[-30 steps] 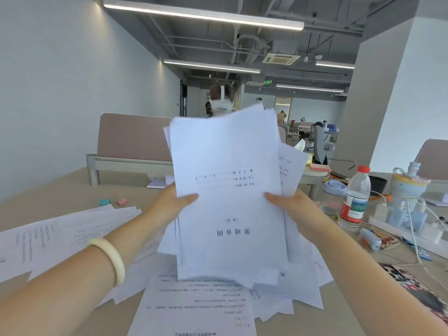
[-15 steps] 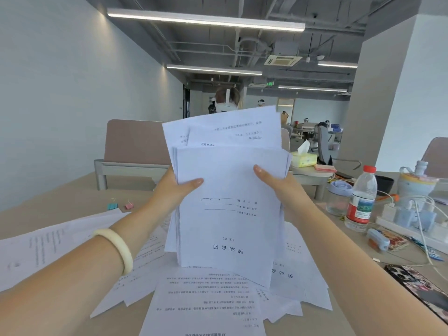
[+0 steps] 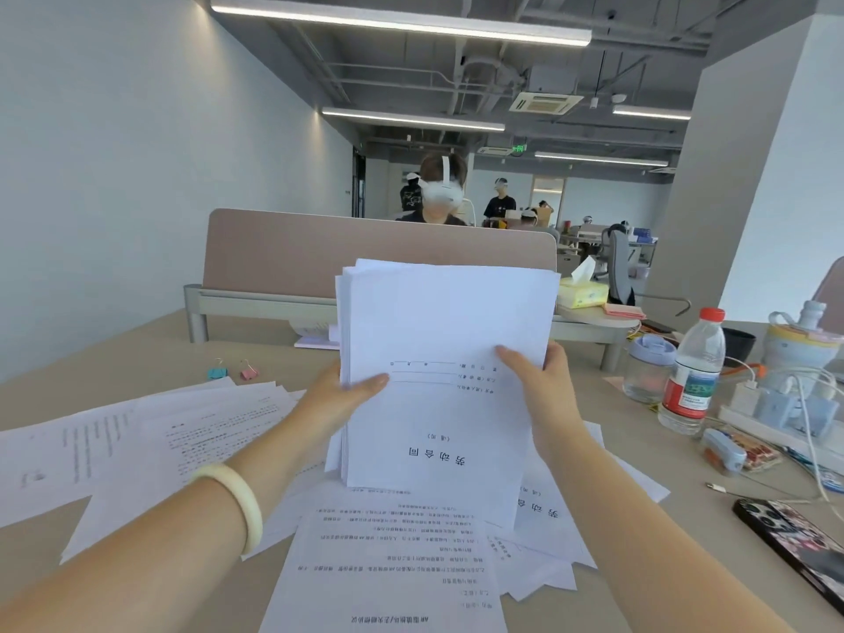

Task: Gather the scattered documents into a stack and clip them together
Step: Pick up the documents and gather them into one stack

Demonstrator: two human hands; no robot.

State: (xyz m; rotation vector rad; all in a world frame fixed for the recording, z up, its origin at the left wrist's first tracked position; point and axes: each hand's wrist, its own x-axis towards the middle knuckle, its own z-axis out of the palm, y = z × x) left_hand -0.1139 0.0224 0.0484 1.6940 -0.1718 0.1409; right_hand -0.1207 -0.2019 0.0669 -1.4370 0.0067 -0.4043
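Observation:
I hold a stack of white printed documents [image 3: 438, 340] upright, its bottom edge resting on loose sheets on the desk. My left hand [image 3: 335, 402] grips the stack's left edge, thumb on the front page. My right hand [image 3: 543, 386] grips the right edge the same way. The sheets in the stack sit nearly flush. Loose documents [image 3: 392, 559] lie under and in front of the stack, and more sheets [image 3: 137, 445] spread to the left. A blue binder clip [image 3: 217, 372] and a pink binder clip [image 3: 249, 372] lie on the desk at the back left.
A beige desk [image 3: 114, 354] with a pink divider panel [image 3: 292, 253] at the back. On the right stand a water bottle [image 3: 694, 372], a lidded jar [image 3: 648, 374], a power strip with chargers [image 3: 776, 408] and a phone [image 3: 794, 545]. A person with a headset sits behind the divider.
The fanned, uneven sheets have been squared into a nearly flush stack. Both hands slid down the stack's sides and the stack dropped lower onto the desk.

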